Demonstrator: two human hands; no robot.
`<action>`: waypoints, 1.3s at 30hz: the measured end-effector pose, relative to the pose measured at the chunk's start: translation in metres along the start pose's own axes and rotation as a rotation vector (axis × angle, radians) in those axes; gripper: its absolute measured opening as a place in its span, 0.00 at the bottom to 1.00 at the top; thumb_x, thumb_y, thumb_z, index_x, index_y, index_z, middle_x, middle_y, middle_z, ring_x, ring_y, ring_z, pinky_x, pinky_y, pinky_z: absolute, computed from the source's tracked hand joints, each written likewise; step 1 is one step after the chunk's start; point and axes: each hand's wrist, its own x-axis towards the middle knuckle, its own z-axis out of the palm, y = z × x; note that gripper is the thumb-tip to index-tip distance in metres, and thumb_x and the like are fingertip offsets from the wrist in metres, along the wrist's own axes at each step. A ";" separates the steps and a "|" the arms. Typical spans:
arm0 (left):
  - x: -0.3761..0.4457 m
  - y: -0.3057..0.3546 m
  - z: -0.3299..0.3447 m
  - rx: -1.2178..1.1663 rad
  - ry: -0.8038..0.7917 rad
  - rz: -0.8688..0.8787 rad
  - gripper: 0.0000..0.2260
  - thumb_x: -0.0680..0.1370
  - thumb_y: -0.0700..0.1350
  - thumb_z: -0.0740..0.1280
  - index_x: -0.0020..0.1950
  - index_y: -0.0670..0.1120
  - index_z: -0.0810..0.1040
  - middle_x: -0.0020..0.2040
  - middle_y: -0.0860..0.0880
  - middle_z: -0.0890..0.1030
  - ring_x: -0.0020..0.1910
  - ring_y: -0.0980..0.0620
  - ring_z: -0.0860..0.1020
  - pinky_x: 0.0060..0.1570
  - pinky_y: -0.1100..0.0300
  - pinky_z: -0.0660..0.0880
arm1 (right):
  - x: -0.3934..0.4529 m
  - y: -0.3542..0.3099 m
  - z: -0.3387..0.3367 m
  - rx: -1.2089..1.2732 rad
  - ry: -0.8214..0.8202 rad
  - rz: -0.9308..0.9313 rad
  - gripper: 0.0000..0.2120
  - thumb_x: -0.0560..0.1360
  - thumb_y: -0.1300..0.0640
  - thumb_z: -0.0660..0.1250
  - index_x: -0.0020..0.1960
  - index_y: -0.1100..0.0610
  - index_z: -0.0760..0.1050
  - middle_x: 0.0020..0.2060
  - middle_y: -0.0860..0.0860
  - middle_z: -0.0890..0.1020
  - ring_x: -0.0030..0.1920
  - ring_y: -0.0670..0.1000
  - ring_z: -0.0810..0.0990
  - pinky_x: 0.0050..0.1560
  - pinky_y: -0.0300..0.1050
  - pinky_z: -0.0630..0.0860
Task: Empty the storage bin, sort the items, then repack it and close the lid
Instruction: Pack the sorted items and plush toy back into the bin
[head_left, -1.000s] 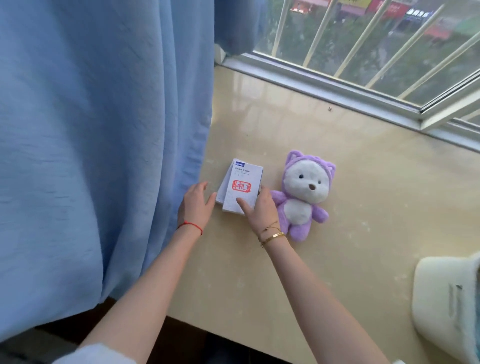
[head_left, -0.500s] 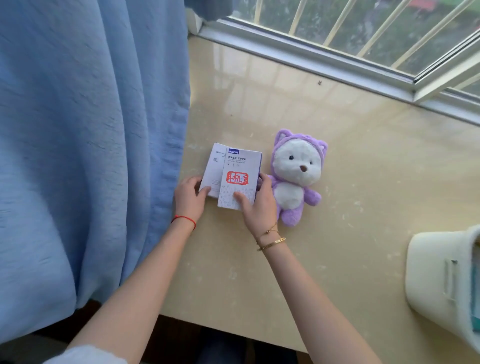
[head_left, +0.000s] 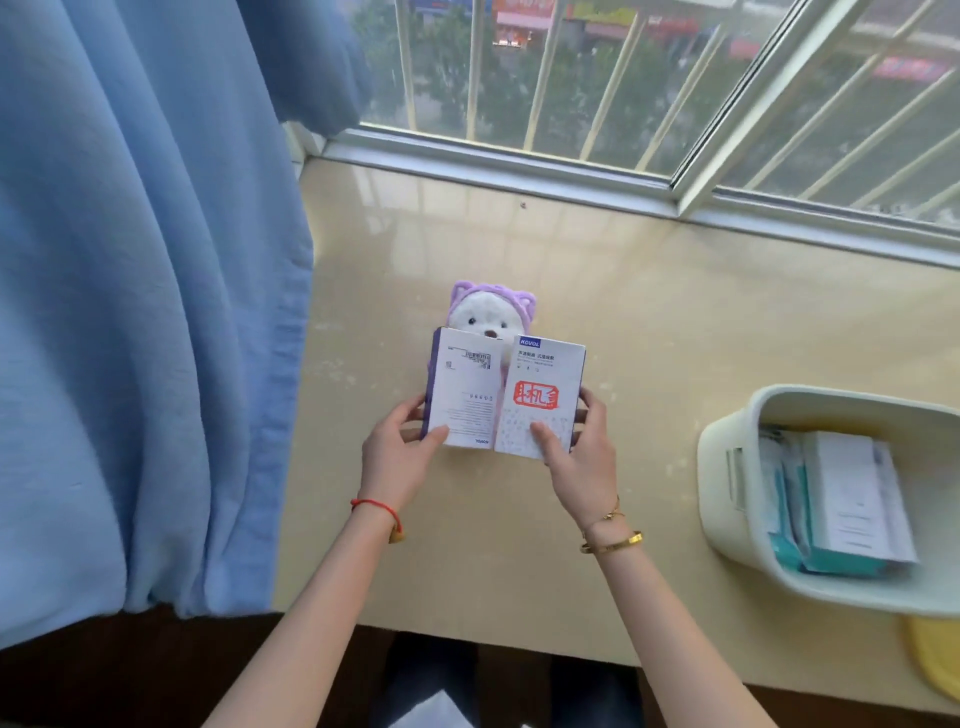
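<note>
1. Two boxes are held side by side above the desk (head_left: 675, 332), one per hand. Left hand (head_left: 397, 457) grips the left box (head_left: 465, 395): thumb on its near face, fingers (head_left: 410, 410) wrapped round its left edge. Right hand (head_left: 576, 457) grips the right box (head_left: 543, 397), the one with a red stamp: thumb on the face, fingers (head_left: 589, 402) curled round its right edge.
2. Both boxes are lifted and partly hide the plush toy (head_left: 491, 317), which sits just beyond the fingers; only its head shows.
3. Orientation: each box stands with its long axis running away from the person toward the window (head_left: 623, 78). Top edges are far, bottom edges near the thumbs, broad faces tilted up to the camera. Inner edges meet or nearly meet; cannot tell which.
4. Storage bin (head_left: 737, 467) sits well to the right of the right hand, open, with papers and flat packets inside. Judged: emptying and sorting are not finished.
5. Risk: each grip is near the bottom end only, so a top-heavy box may tip away or slip out.
6. Risk: setting the boxes down blind could knock the plush toy over.
7. Risk: curtain (head_left: 145, 291) hangs close to the left of the left fingers and could snag a box moved that way.
</note>
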 end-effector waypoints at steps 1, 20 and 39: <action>-0.012 0.009 0.012 -0.025 -0.022 0.011 0.20 0.72 0.41 0.72 0.63 0.52 0.76 0.46 0.61 0.80 0.42 0.62 0.80 0.48 0.65 0.74 | -0.003 0.003 -0.020 0.001 0.012 0.004 0.28 0.73 0.55 0.71 0.68 0.52 0.62 0.51 0.45 0.79 0.49 0.48 0.80 0.41 0.30 0.74; -0.178 0.105 0.341 -0.126 -0.182 -0.002 0.21 0.73 0.40 0.70 0.66 0.46 0.75 0.51 0.51 0.82 0.46 0.55 0.82 0.49 0.65 0.78 | 0.003 0.137 -0.380 -0.196 0.105 0.091 0.27 0.74 0.57 0.69 0.69 0.57 0.63 0.61 0.53 0.77 0.59 0.53 0.76 0.56 0.44 0.71; -0.135 0.069 0.439 0.463 -0.076 -0.014 0.14 0.76 0.42 0.66 0.62 0.44 0.75 0.57 0.44 0.81 0.54 0.44 0.79 0.55 0.54 0.76 | 0.057 0.213 -0.367 -0.640 0.027 0.001 0.29 0.72 0.45 0.69 0.65 0.62 0.67 0.56 0.57 0.71 0.54 0.55 0.72 0.54 0.44 0.72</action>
